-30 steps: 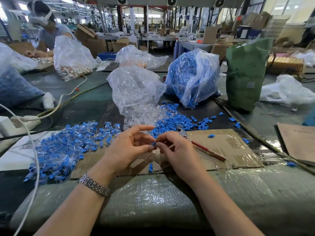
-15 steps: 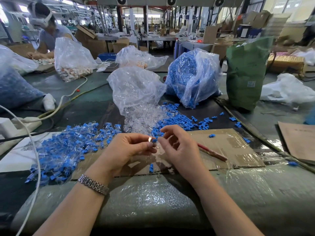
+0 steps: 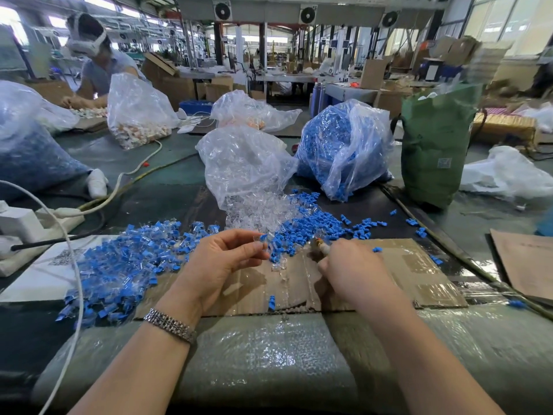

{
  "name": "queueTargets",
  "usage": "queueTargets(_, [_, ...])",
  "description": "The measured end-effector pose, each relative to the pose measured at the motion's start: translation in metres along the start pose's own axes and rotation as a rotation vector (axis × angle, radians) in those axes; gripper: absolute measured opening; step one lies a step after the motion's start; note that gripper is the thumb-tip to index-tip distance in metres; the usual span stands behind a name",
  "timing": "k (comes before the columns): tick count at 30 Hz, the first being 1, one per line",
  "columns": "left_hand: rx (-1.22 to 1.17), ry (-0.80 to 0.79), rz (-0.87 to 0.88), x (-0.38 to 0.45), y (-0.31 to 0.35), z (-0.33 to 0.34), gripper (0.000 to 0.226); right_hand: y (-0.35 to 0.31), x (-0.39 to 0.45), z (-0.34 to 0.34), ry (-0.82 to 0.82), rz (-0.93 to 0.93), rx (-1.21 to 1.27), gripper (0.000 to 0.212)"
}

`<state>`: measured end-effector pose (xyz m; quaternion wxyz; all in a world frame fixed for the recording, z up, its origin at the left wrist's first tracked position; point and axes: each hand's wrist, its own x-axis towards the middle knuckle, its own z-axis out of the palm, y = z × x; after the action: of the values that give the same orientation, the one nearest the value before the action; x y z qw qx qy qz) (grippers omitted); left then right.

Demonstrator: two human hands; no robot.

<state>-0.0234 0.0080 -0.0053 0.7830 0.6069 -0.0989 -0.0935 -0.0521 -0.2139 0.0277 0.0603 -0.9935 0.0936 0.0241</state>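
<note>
My left hand (image 3: 221, 259) pinches a small clear-and-blue plastic piece (image 3: 262, 237) between thumb and fingertips, above the cardboard sheet (image 3: 419, 274). To its right, my right hand (image 3: 350, 271) is curled around a tool (image 3: 321, 246). Only the tool's blurred tip shows, pointing towards the loose blue parts (image 3: 308, 227); the handle is hidden under the hand. A heap of clear parts (image 3: 257, 211) spills from a clear bag (image 3: 242, 163). A big pile of joined blue-and-clear pieces (image 3: 125, 265) lies to the left.
A bag of blue parts (image 3: 338, 145) and a green bag (image 3: 431, 145) stand behind the work spot. A white cable (image 3: 74, 265) and a power strip (image 3: 18, 223) lie at the left. Another person (image 3: 98, 61) works at the far left. Bubble wrap (image 3: 269, 354) covers the near table edge.
My hands have drawn apart. The right hand let go of the small piece, moved right and picked up the tool from the cardboard. The left hand keeps the piece.
</note>
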Motion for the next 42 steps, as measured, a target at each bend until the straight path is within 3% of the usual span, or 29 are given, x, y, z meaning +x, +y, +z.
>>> queueTargets(4, [-0.127, 0.062, 0.002, 0.002, 0.002, -0.003, 0.023, 0.002, 0.003, -0.012, -0.076, -0.077, 0.372, 0.026])
queueTargets(8, [-0.142, 0.101, 0.019, 0.003, 0.002, -0.003, 0.025, -0.008, -0.002, -0.024, -0.357, -0.234, 0.568, 0.019])
queueTargets(17, [-0.001, 0.054, 0.090, 0.001, 0.002, 0.001, 0.022, -0.024, -0.002, -0.032, -0.510, -0.357, 0.618, 0.015])
queueTargets(22, [0.083, 0.054, 0.116, 0.001, 0.001, 0.001, 0.019, -0.027, -0.003, -0.027, -0.520, -0.354, 0.634, 0.017])
queueTargets(25, [0.151, 0.070, 0.113, 0.000, 0.000, 0.000, 0.019, -0.028, -0.005, -0.021, -0.496, -0.317, 0.671, 0.030])
queueTargets(31, [0.205, 0.111, 0.099, 0.002, -0.002, 0.001, 0.021, -0.036, -0.006, -0.004, -0.336, -0.301, 0.561, 0.049])
queueTargets(37, [0.261, 0.126, 0.119, 0.003, -0.003, 0.000, 0.019, -0.026, -0.003, -0.008, -0.432, -0.264, 0.693, 0.054])
queueTargets(40, [0.327, 0.290, 0.204, 0.006, -0.006, -0.003, 0.009, -0.013, 0.005, -0.015, -0.340, -0.197, 0.685, 0.047])
queueTargets(42, [0.562, 0.477, 0.256, 0.007, -0.008, -0.007, 0.013, -0.005, 0.012, -0.017, -0.178, -0.128, 0.517, 0.038])
